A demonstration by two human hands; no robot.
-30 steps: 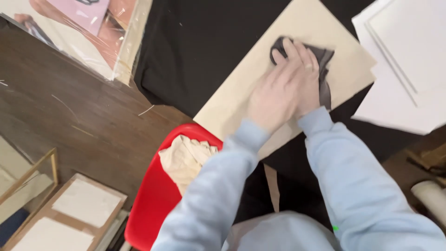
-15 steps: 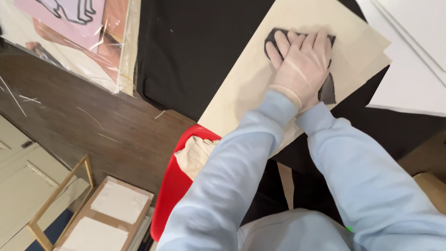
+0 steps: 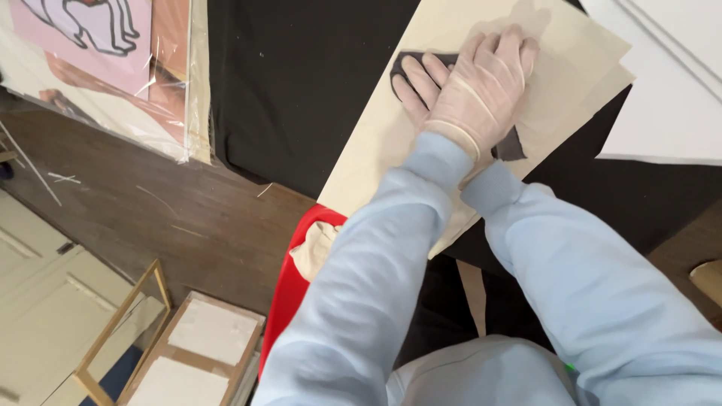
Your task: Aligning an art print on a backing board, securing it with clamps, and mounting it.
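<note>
A dark grey cloth (image 3: pixel 514 146) lies on a large beige board (image 3: pixel 376 143) that rests on a black table cover. Both my hands wear thin pale gloves and press down on the cloth. My left hand (image 3: pixel 485 83) lies flat on top, its fingers stretched toward the board's far end. My right hand (image 3: pixel 418 78) sits under it; only its fingers show, at the left side, on the cloth. Most of the cloth is hidden beneath the hands. Light blue sleeves cover both my arms.
A red chair (image 3: pixel 289 289) with a crumpled pale rag (image 3: pixel 314 252) stands below the board. White sheets (image 3: pixel 669 83) lie at the right. Wrapped artwork (image 3: pixel 98 68) leans at the upper left. Wooden frames (image 3: pixel 158 353) lie on the dark wood floor.
Both hands have slid the cloth farther along the board, away from me. The left hand stays stacked over the right.
</note>
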